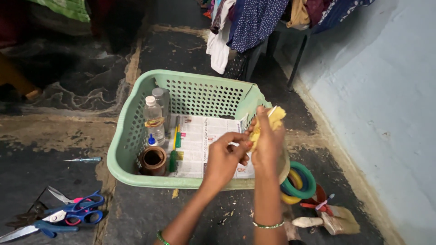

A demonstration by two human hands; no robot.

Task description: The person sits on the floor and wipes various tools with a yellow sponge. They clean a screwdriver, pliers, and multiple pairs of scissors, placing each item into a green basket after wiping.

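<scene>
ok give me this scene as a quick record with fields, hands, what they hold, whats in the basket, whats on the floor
left hand: fingers pinch at the yellow piece
right hand: grips the yellow fibrous piece above the basket
basket: green perforated basket, lined with newspaper
in basket: clear bottles, brown clay pot, green brush
floor left: scissors, small metal tool
floor right: stacked rings, wide paintbrush

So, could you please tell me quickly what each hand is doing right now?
Left hand: fingers curled, pinching the lower edge of the yellow spongy piece.
Right hand: closed around the same yellow spongy piece, held above the green basket.
</scene>
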